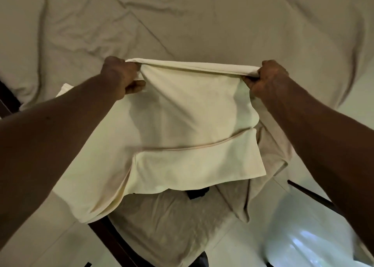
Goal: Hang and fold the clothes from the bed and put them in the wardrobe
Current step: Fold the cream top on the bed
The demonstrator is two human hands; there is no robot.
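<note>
Rumpled beige bed, arms outstretched, left hand and right hand gripping cream garment (top edge taut)

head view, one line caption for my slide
Left hand and right hand grip a cream garment by its top edge over the rumpled bed.

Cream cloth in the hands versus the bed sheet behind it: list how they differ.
The cream cloth is held up, its top edge stretched between left hand and right hand; the bed sheet lies spread and creased. The cloth is paler yellow; the sheet duller beige. Both are plain, unpatterned fabric.
</note>
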